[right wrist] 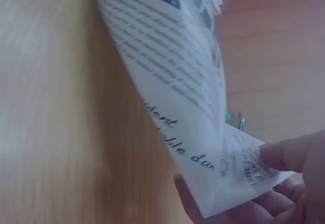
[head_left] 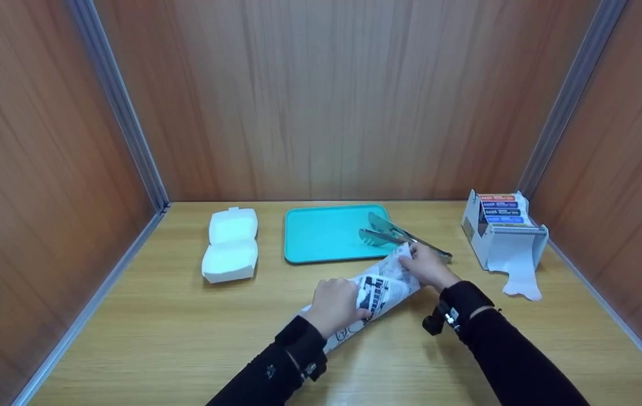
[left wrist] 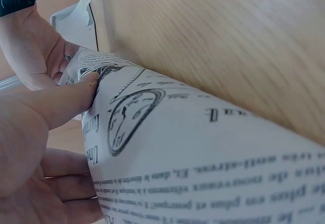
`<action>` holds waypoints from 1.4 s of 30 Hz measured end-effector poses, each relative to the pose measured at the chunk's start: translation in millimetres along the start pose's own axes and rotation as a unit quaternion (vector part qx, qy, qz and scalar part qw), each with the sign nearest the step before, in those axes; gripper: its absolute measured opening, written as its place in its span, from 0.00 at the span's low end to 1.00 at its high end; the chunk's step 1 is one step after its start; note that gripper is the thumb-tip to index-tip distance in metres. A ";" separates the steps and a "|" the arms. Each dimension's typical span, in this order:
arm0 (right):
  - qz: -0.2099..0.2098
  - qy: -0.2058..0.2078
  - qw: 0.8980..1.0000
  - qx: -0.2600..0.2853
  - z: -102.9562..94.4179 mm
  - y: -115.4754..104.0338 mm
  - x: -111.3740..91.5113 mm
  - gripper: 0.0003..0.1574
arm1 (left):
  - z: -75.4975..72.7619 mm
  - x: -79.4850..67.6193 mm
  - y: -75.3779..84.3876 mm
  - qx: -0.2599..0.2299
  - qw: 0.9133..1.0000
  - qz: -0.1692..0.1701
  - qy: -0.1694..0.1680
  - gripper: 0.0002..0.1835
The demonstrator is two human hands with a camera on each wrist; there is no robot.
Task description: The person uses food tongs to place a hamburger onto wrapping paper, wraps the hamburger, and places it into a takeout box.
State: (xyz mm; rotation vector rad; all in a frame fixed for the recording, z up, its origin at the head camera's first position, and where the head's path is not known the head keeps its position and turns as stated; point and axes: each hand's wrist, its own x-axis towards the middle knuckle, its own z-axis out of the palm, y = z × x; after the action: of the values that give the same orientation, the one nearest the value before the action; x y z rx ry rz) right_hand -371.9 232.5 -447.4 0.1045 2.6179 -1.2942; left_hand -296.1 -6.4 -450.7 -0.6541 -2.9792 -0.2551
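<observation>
A sheet of newspaper-print wrapping paper (head_left: pixel 393 286), rolled into a long tapering shape, slants over the table between both hands. My left hand (head_left: pixel 334 304) grips the lower part, its thumb (left wrist: pixel 71 102) on the printed side and several fingers behind in the left wrist view. At the upper right end, my right hand (head_left: pixel 429 265) pinches the paper's edge. The right wrist view has the thumb (right wrist: pixel 287 155) on one face of the folded corner and fingers under it. Whatever is inside the roll is hidden.
Behind the paper lies a turquoise tray (head_left: pixel 321 234), with metal tongs (head_left: pixel 384 224) across its right edge. An opened white clamshell box (head_left: pixel 230 256) stands at left. At right, a white dispenser box (head_left: pixel 476 231) holds several colored packets, a white strip hanging out. Wooden panels enclose the table.
</observation>
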 end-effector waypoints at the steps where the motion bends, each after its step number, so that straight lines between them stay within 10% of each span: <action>1: 0.003 -0.004 1.000 0.002 -0.1 0.7 -1.8 0.32 | 0.2 0.6 -0.3 0.002 1.000 -0.002 -0.002 0.26; 9: 0.103 -0.085 0.983 0.127 2.9 22.9 -10.4 0.80 | 2.8 0.3 -1.4 0.011 1.000 0.011 0.012 0.25; 12: 0.002 0.012 1.000 0.021 12.9 17.8 -10.2 0.78 | 2.7 -0.5 -2.1 0.007 1.000 0.013 0.018 0.24; 15: -0.153 0.088 0.984 0.003 29.2 1.8 -12.1 0.56 | 0.9 -1.0 -3.1 -0.004 1.000 0.006 0.013 0.25; 19: -0.278 -0.049 0.945 0.168 52.4 -15.1 -18.5 0.37 | -0.4 -1.5 -3.4 -0.016 1.000 0.003 0.010 0.24; 24: -0.233 -0.154 0.941 0.191 78.9 -7.3 -15.8 0.42 | 1.2 0.1 -0.3 0.003 1.000 0.006 0.004 0.24; 32: -0.171 -0.148 0.959 0.173 93.2 5.0 -8.4 0.52 | -0.2 2.5 1.7 0.022 1.000 0.008 -0.003 0.25; 42: -0.171 -0.158 0.945 0.228 84.0 18.5 4.5 0.50 | 2.1 -0.3 2.0 0.028 0.999 0.017 0.014 0.25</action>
State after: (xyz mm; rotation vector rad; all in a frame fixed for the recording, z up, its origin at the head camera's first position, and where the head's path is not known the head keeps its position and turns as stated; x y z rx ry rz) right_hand -359.6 177.1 -512.2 -0.4674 2.0860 -1.8371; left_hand -295.1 -4.3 -452.5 -0.6895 -2.9344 -0.1750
